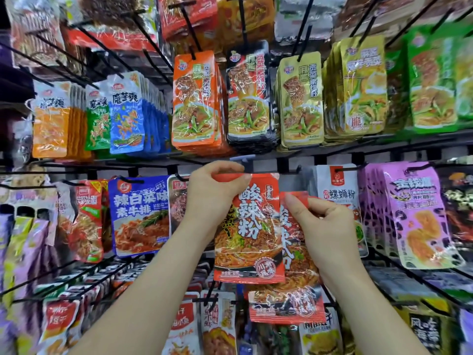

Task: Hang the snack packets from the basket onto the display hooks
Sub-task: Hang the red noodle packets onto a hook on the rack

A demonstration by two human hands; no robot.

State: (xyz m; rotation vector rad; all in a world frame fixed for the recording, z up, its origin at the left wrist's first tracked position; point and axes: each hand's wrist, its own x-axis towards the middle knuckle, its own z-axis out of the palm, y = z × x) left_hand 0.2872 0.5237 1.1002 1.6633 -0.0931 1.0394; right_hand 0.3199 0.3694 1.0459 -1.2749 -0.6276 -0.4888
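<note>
My left hand (212, 193) pinches the top edge of a red noodle snack packet (249, 231) and holds it up in front of the middle row of the display rack. Just to its right, my right hand (322, 221) pinches the top corner of a second red packet (289, 298) of the same kind, which hangs lower and partly behind the first. A black display hook (289, 166) sticks out of the rail just above and right of the first packet. The basket is out of view.
Filled hooks surround the spot: a blue packet (140, 216) to the left, a white packet (337, 193) and purple packets (414, 216) to the right, orange (194, 98), black (247, 93) and yellow packets (300, 101) above. More packets hang below.
</note>
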